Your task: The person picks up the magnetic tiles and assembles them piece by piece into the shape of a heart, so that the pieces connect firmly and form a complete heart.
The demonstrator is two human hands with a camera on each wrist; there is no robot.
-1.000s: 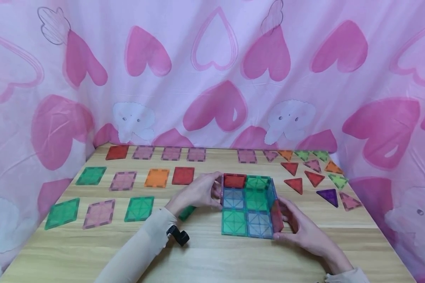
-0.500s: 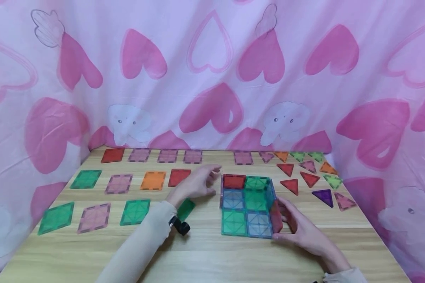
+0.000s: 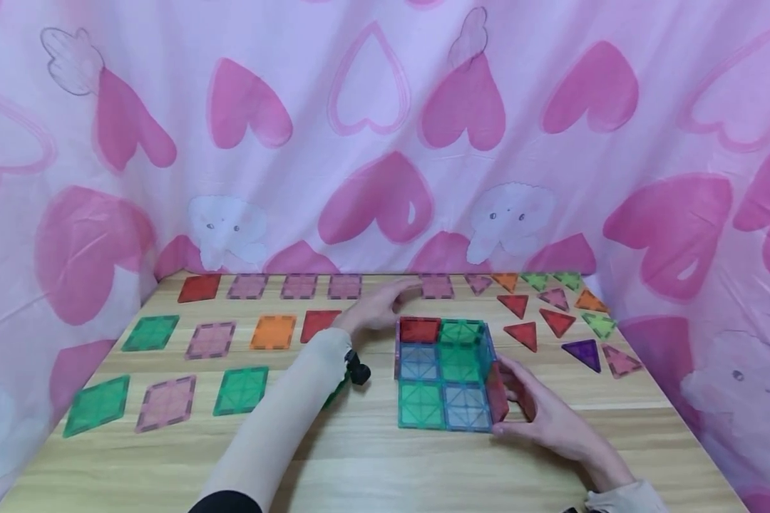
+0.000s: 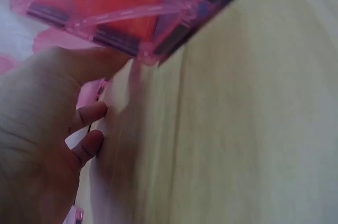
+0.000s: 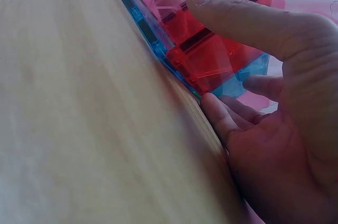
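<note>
A partly walled box of translucent magnetic tiles [image 3: 422, 402] stands mid-table, with green and blue squares as its floor. Its back wall is red and green; its right side has a blue tile and a red tile [image 3: 497, 392]. A pink tile [image 4: 132, 12] forms the left wall. My left hand [image 3: 378, 303] reaches behind the box, fingertips beside a flat pink square tile [image 3: 439, 286] and holding nothing. My right hand [image 3: 552, 417] spans the red side tile between thumb and fingers, also seen in the right wrist view with the thumb over the red tile [image 5: 208, 60].
Flat square tiles, including an orange tile [image 3: 273, 332] and a green tile [image 3: 96, 405], lie in rows on the left. Several triangles, such as a purple triangle [image 3: 584, 354], lie at the right. A pink heart-print curtain [image 3: 372, 142] encloses the table.
My left hand has let go of the box's left wall and moved back toward the far pink square. The right hand stays at the red side tile. The head view has shifted slightly.
</note>
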